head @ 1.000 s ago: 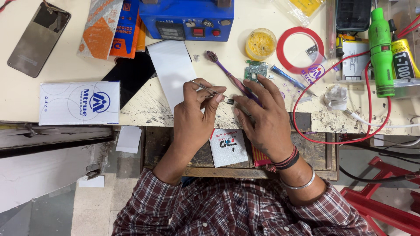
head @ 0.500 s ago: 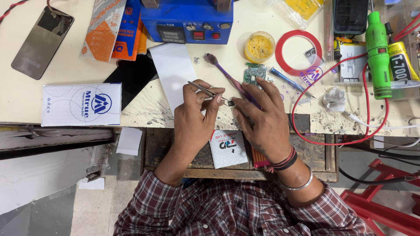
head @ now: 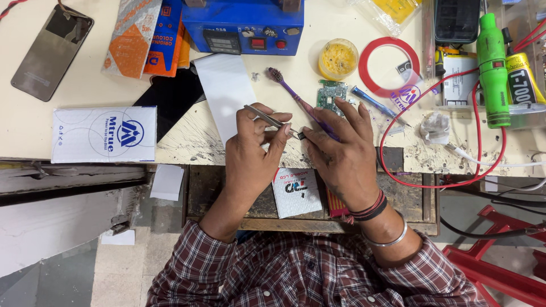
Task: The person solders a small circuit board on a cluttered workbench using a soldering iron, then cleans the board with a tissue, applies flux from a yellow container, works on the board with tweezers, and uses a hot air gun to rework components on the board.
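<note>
Metal tweezers point(head: 272, 120) sit pinched in the left hand point(head: 253, 153), tips meeting a small dark part point(head: 301, 135) pinned against the surface point(head: 68, 116) by the right hand's point(head: 341, 156) fingertips. That part lies between the two hands, which nearly touch. A purple toothbrush point(head: 296, 98) runs under the right fingers, and a green circuit board point(head: 331, 94) lies just beyond them.

Plaid maroon/white shirt, sleeves rolled; right wrist w/ silver bangle, red-black threads, prob. cord.
</note>
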Demonstrator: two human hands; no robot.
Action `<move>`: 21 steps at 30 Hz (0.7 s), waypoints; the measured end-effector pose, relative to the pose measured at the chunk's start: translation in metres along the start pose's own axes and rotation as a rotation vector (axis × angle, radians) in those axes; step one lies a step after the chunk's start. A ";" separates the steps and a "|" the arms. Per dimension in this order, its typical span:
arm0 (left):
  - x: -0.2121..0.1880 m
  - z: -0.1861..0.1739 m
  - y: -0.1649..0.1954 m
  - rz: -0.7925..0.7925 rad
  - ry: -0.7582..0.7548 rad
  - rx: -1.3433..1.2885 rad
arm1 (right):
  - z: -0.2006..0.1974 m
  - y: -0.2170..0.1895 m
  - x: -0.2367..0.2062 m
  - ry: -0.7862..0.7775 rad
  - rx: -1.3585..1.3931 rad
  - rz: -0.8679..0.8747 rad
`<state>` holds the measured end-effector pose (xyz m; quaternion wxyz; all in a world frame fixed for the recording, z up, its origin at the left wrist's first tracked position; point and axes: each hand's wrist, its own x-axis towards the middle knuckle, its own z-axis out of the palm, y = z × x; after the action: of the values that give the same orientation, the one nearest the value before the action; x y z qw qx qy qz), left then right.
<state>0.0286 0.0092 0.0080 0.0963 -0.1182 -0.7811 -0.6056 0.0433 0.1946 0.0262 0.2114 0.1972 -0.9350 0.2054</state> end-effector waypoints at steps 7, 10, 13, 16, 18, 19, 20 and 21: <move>-0.002 -0.001 -0.004 0.047 0.013 -0.019 | 0.001 0.003 0.005 -0.012 0.002 -0.009; -0.002 -0.001 -0.006 0.049 0.011 -0.024 | 0.001 0.004 0.006 -0.007 0.002 -0.021; -0.003 0.000 -0.007 0.073 0.009 -0.011 | 0.002 0.005 0.006 -0.007 -0.001 -0.029; -0.004 0.001 -0.008 0.087 0.010 -0.006 | 0.003 0.005 0.006 -0.003 0.010 -0.025; -0.004 0.002 -0.008 0.101 0.015 -0.013 | 0.004 0.006 0.006 0.001 0.025 -0.018; -0.005 0.003 -0.009 0.090 0.020 -0.007 | 0.004 0.006 0.006 0.001 0.030 -0.016; -0.006 0.003 -0.009 0.079 0.025 -0.001 | 0.004 0.006 0.005 0.001 0.035 -0.012; -0.006 0.003 -0.009 0.069 0.030 0.005 | 0.004 0.007 0.005 0.002 0.040 -0.009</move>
<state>0.0317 0.0099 -0.0029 0.1290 -0.1360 -0.7764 -0.6016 0.0346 0.1966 0.0231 0.2093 0.2054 -0.9296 0.2233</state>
